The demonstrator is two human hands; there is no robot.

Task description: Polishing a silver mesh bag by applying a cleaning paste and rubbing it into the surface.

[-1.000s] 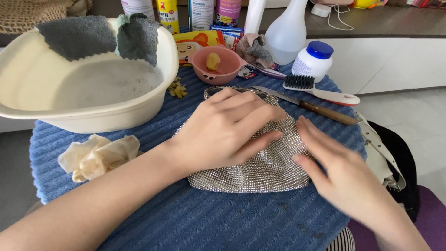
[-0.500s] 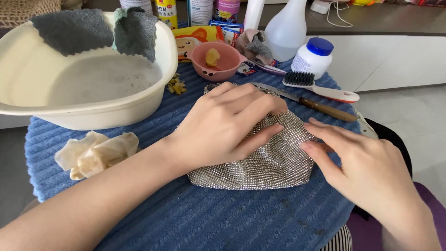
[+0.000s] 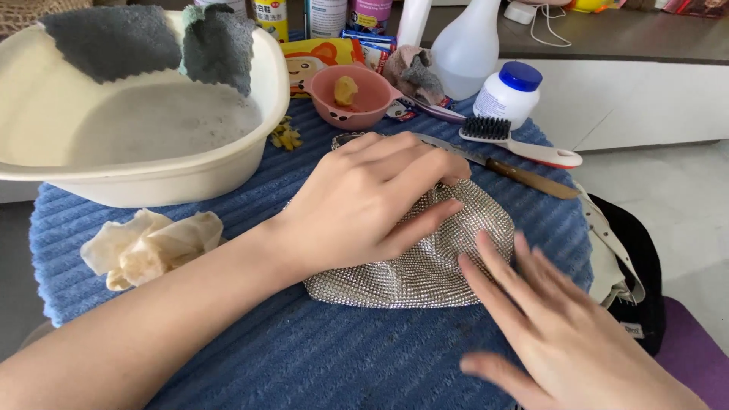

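Right hand (image 3: 562, 334) now lower, grip open, perhaps touching silver mesh pouch (image 3: 425, 258) under flat, open left hand (image 3: 364, 201).

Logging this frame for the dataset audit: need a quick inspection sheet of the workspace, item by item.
Surface: blue ribbed towel covering a small table.
Job's things: silver mesh purse lying flat on the towel.
Clutter: cream basin of cloudy water with two grey cloths over its rim; crumpled cream rag; pink bowl; knife; white-handled brush; white spray bottle; blue-capped white jar.
Grippers: left hand pressed flat on the purse; right hand open, fingertips at the purse's lower right edge.
Cables: white cord on the far counter.
Surroundings: grey counter with bottles; light floor; black bag at right.
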